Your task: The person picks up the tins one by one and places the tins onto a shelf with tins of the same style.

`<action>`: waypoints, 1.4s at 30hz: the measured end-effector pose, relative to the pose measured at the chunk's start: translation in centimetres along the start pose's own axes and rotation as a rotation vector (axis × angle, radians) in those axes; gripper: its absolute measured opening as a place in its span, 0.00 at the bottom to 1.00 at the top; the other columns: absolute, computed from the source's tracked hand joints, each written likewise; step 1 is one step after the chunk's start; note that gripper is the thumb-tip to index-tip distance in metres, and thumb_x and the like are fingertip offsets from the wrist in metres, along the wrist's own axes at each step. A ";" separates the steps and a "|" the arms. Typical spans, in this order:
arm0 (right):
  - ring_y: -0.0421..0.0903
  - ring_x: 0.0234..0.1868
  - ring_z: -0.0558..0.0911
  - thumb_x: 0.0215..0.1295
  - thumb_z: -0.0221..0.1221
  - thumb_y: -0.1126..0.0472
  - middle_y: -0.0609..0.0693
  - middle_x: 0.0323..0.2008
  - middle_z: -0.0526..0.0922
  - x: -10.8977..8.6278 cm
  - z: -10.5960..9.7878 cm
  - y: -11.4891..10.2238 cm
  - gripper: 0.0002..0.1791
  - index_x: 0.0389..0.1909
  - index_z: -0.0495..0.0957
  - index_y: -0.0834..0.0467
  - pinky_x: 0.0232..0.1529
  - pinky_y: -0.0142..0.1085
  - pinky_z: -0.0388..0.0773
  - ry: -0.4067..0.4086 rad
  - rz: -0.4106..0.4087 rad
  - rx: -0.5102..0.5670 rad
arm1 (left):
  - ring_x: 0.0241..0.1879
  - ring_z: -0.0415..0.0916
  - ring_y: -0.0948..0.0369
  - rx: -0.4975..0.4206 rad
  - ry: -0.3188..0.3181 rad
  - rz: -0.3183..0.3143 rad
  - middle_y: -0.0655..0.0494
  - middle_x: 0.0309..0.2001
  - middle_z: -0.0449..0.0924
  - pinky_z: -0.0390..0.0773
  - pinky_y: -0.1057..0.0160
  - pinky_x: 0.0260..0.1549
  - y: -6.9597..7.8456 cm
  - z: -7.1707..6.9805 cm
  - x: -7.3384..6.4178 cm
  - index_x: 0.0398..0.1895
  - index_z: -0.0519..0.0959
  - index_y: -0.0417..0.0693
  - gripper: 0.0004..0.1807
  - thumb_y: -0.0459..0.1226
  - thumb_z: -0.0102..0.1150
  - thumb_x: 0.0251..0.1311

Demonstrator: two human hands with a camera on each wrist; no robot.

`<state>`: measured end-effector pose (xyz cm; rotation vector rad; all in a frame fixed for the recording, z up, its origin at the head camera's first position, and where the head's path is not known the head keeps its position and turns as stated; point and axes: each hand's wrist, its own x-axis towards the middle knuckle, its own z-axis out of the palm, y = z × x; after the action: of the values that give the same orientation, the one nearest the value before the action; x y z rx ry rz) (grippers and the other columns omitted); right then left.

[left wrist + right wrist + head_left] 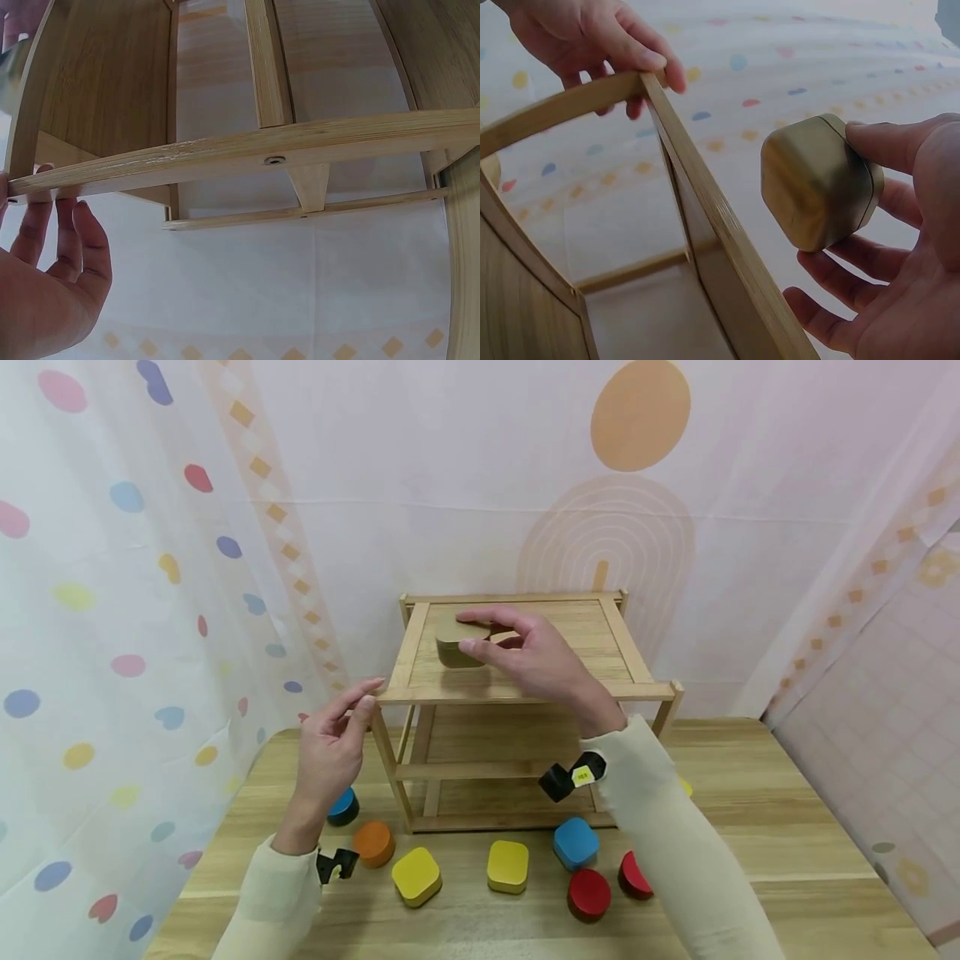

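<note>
A small gold tin (459,647) with rounded square sides and a lid is held in my right hand (551,664), over the left part of the wooden shelf's top (570,631). In the right wrist view the gold tin (806,187) sits between thumb and fingers, tilted and apart from the shelf frame. My left hand (330,752) grips the shelf's front left top corner. The left wrist view shows that hand (56,292) with fingertips behind the wooden rail (225,154); its thumb is mostly cut off at the edge.
In front of the shelf lie two yellow tins (417,875), a blue square tin (576,842) and two red round tins (588,893). An orange tin (373,843) and a blue round tin (343,808) lie left. A patterned curtain (450,460) hangs behind the table (765,827).
</note>
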<state>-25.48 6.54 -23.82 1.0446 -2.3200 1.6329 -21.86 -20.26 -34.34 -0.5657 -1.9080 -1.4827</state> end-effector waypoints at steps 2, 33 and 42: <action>0.44 0.56 0.76 0.69 0.62 0.58 0.47 0.60 0.79 0.2 0.6 -0.2 0.20 0.60 0.79 0.56 0.56 0.44 0.74 -0.010 -0.004 -0.009 | 0.12 0.52 0.66 -0.002 0.001 -0.005 0.57 0.52 0.84 0.58 0.66 0.13 0.0 0.0 0.0 0.55 0.82 0.38 0.15 0.27 0.52 0.70; 0.44 0.51 0.77 0.68 0.63 0.53 0.43 0.57 0.80 3.2 2.9 0.2 0.20 0.59 0.80 0.49 0.49 0.37 0.74 0.002 0.126 -0.128 | 0.13 0.53 0.66 -0.007 -0.004 -0.010 0.63 0.52 0.83 0.58 0.66 0.13 0.6 -0.2 -0.1 0.55 0.81 0.35 0.14 0.27 0.52 0.70; 0.44 0.54 0.76 0.69 0.62 0.53 0.44 0.59 0.79 3.5 3.2 0.6 0.21 0.61 0.78 0.50 0.51 0.37 0.74 -0.022 0.155 -0.167 | 0.12 0.52 0.66 -0.013 0.001 0.006 0.62 0.52 0.83 0.57 0.66 0.12 0.2 -0.2 -0.2 0.55 0.81 0.35 0.14 0.26 0.52 0.70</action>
<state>-27.62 2.25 -23.96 0.8730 -2.5566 1.4507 -21.54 -20.38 -34.32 -0.5760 -1.8956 -1.4917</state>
